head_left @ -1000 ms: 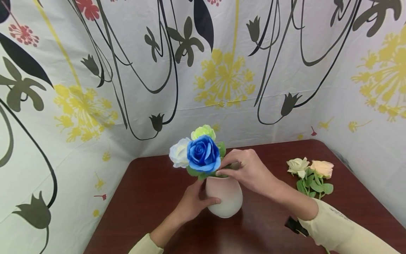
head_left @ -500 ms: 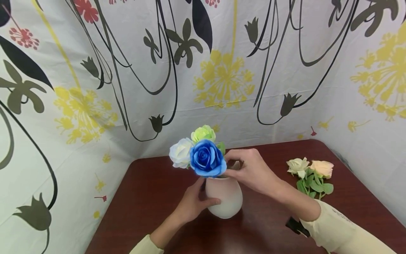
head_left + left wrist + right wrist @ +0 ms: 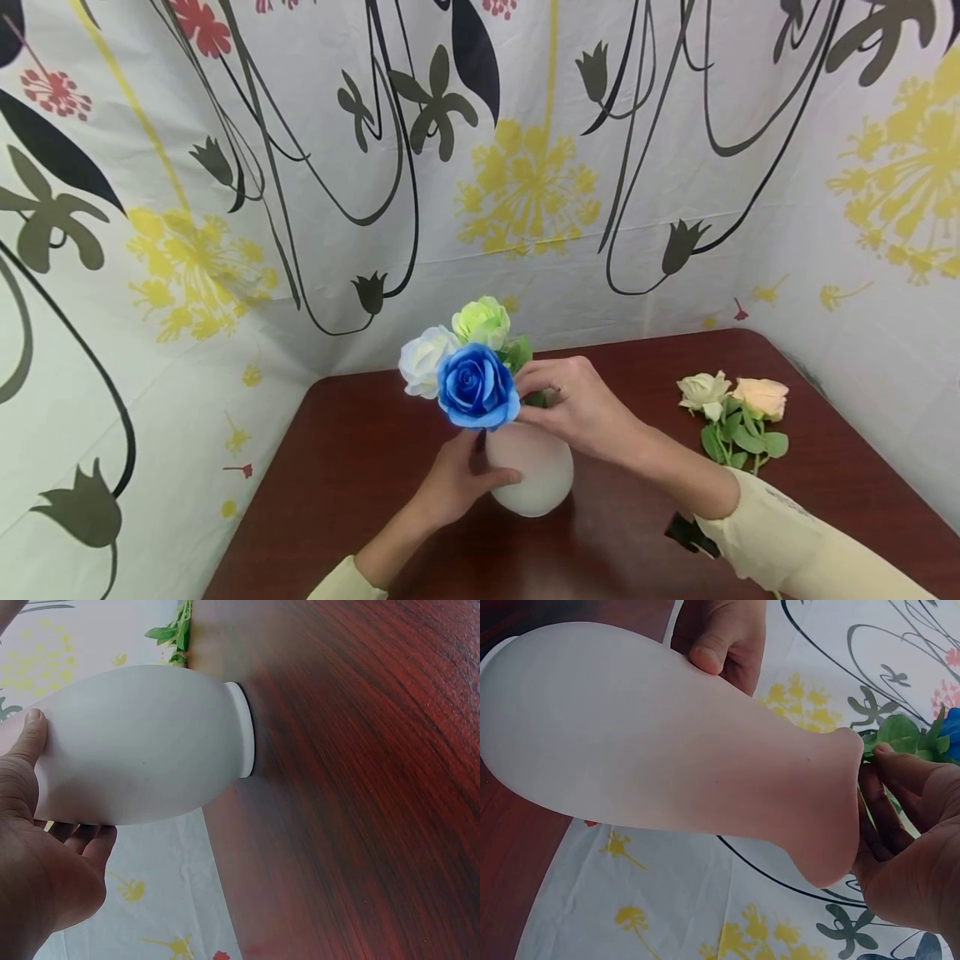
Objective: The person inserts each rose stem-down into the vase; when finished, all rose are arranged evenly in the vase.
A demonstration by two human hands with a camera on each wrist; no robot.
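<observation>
A pale vase (image 3: 529, 471) stands upright on the dark red table, and its foot rests on the wood in the left wrist view. My left hand (image 3: 450, 479) grips the vase's side, with the thumb (image 3: 30, 739) across its front and the fingers curled behind. At the mouth, my right hand (image 3: 577, 404) pinches the leafy stem of a blue rose (image 3: 477, 386); the thumb and fingers sit right at the rim in the right wrist view. Behind the blue bloom, a white rose (image 3: 426, 361) and a light green rose (image 3: 482, 322) rise from the vase.
On the table's (image 3: 360, 433) right side lie a cream rose (image 3: 705, 393) and a peach rose (image 3: 761, 398) with leafy stems. A black object (image 3: 692, 533) shows beside the right sleeve. Flower-printed cloth (image 3: 525, 283) hangs behind and beside the table.
The blue rose first shifted right and down, then left and lower, now leaning over the vase's front left rim. My right hand moved with it slightly left; the left hand stayed on the vase.
</observation>
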